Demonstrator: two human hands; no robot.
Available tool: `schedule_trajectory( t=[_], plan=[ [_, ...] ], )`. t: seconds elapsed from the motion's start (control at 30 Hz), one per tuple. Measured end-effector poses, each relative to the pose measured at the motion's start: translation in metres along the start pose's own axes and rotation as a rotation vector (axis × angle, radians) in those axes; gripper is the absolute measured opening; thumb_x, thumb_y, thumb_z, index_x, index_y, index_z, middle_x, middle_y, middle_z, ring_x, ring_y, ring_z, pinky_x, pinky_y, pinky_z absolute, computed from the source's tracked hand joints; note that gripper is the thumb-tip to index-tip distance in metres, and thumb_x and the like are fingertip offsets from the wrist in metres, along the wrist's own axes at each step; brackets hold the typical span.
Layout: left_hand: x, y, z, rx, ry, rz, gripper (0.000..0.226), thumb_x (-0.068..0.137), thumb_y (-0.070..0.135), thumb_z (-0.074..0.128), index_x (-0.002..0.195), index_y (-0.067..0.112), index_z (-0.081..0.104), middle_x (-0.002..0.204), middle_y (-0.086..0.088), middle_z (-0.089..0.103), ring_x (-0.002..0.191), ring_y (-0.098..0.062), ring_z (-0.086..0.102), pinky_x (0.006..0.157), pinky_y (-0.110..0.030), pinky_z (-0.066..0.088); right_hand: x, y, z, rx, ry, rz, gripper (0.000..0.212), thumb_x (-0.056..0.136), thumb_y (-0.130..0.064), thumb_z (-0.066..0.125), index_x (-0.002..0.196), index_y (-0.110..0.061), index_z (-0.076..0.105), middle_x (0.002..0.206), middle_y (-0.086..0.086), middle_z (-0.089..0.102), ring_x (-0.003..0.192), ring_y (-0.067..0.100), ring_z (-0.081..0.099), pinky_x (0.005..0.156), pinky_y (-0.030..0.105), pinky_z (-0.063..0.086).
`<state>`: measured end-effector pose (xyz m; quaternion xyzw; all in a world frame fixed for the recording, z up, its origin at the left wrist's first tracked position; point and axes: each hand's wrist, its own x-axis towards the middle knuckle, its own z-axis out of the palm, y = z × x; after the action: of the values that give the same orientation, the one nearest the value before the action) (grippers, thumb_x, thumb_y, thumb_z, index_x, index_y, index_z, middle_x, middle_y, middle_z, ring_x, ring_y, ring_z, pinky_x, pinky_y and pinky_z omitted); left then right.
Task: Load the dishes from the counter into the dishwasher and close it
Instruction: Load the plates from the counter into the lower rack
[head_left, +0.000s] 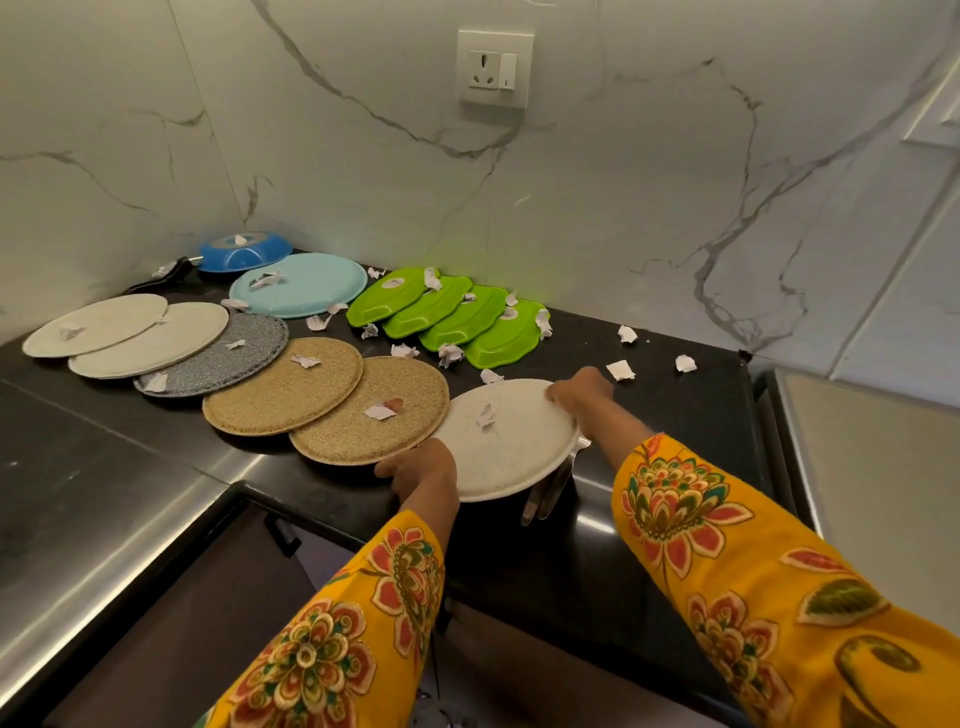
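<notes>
A row of overlapping round plates (283, 384) runs across the counter (675, 415) from far left to near right, each lying partly on its neighbour. At the row's right end sits one more plate (511, 452), the left hand (423, 470) at its near-left rim, the right hand (579, 392) at its far-right rim. Behind the row lie another plate (306, 283), then four overlapping trays (447, 317) to its right (paper scraps (621, 370) scattered among them). An upturned bowl (244, 252) sits in the far corner.

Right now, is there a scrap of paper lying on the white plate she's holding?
Yes, a crumpled paper scrap lies on the white plate held by the left hand and right hand.
</notes>
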<state>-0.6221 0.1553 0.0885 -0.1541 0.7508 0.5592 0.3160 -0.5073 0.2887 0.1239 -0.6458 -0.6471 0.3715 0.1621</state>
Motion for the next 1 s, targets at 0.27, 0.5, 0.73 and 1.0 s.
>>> schedule_trajectory(
  t=[0.27,0.5,0.73,1.0],
  plan=[
    [-0.014,-0.007,-0.031,-0.132,-0.324,-0.031,0.037,0.097,0.013,0.040,0.131,0.003,0.046,0.131,-0.013,0.051,0.116,-0.030,0.053,0.088,-0.039,0.046,-0.042,0.002,-0.029,0.505,0.017,0.123,0.042,0.082,-0.002,0.058,0.122,0.002,0.046,0.109,0.018,0.053,0.077,0.024,0.057,0.057,0.032,0.048],
    [-0.032,-0.004,-0.065,-0.254,-0.364,-0.176,0.013,0.094,0.012,0.042,0.104,0.011,0.052,0.102,-0.008,0.055,0.079,-0.019,0.053,0.052,-0.020,0.040,-0.097,0.008,-0.039,0.668,0.071,0.160,0.021,0.087,-0.002,0.055,0.108,0.001,0.056,0.082,0.011,0.053,0.061,0.014,0.050,0.040,0.019,0.039],
    [-0.035,-0.027,-0.090,-0.127,-0.437,-0.159,0.013,0.096,0.013,0.040,0.090,0.007,0.049,0.100,-0.010,0.053,0.064,-0.016,0.047,0.048,-0.019,0.036,-0.154,0.040,-0.036,0.925,0.138,0.150,0.016,0.086,-0.005,0.060,0.072,-0.006,0.053,0.062,0.008,0.052,0.041,0.012,0.050,0.036,0.018,0.042],
    [-0.055,-0.063,-0.094,-0.130,-0.598,-0.038,0.035,0.099,0.030,0.045,0.125,0.008,0.051,0.115,-0.009,0.062,0.104,-0.029,0.062,0.083,-0.041,0.055,-0.206,0.100,-0.049,0.990,0.269,0.192,0.013,0.083,0.001,0.055,0.074,-0.008,0.057,0.069,0.009,0.055,0.059,0.019,0.052,0.051,0.026,0.045]
  ],
)
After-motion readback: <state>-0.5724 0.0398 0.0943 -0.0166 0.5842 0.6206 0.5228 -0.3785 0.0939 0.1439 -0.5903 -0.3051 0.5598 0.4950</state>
